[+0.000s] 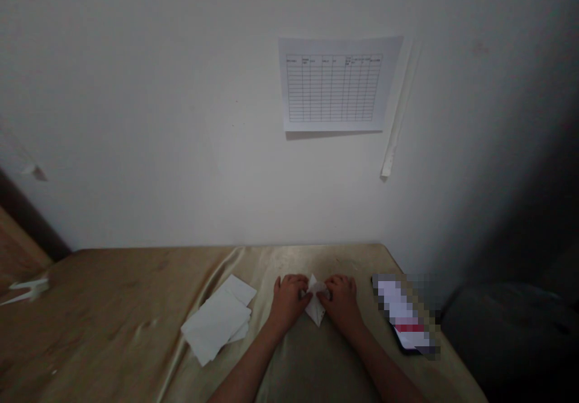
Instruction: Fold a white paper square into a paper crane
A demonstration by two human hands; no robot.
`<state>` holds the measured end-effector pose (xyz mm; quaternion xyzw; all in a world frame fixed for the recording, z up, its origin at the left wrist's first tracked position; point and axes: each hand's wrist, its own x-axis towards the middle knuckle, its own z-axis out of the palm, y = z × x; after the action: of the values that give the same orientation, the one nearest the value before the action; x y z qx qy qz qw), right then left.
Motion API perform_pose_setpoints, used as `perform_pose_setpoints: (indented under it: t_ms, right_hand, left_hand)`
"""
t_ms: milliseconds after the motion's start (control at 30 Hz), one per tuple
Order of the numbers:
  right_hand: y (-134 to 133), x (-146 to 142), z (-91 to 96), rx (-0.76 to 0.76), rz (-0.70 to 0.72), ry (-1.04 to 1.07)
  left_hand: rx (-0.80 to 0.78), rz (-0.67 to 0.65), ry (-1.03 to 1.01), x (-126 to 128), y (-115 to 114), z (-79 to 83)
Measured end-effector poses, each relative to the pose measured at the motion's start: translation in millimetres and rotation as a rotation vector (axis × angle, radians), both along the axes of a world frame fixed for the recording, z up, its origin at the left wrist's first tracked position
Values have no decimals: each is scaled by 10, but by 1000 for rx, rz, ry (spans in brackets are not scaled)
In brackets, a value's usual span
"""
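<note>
A small folded piece of white paper [315, 307] lies on the tan cloth-covered table [136, 294], pointing toward me. My left hand [288, 300] presses its left side with curled fingers. My right hand [342, 299] pinches its right side, fingers closed on the paper's upper edge. Both hands meet at the top of the fold.
A stack of white paper sheets [219, 326] lies left of my hands. A phone [404, 321] rests to the right near the table's edge. A printed grid sheet [335, 84] hangs on the white wall behind. White scraps [28, 290] sit at the far left.
</note>
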<state>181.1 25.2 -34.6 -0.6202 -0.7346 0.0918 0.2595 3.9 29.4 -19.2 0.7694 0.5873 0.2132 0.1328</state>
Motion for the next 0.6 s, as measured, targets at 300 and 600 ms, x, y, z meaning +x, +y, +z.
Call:
perform_pose_setpoints:
  t_ms: [300, 600]
  right_hand:
    - [2, -104, -28, -12, -107, -36]
    - [-3, -113, -34, 15, -131, -12]
  left_hand:
    - [-13, 82, 8, 72, 17, 19]
    - [9, 99, -41, 69, -4, -53]
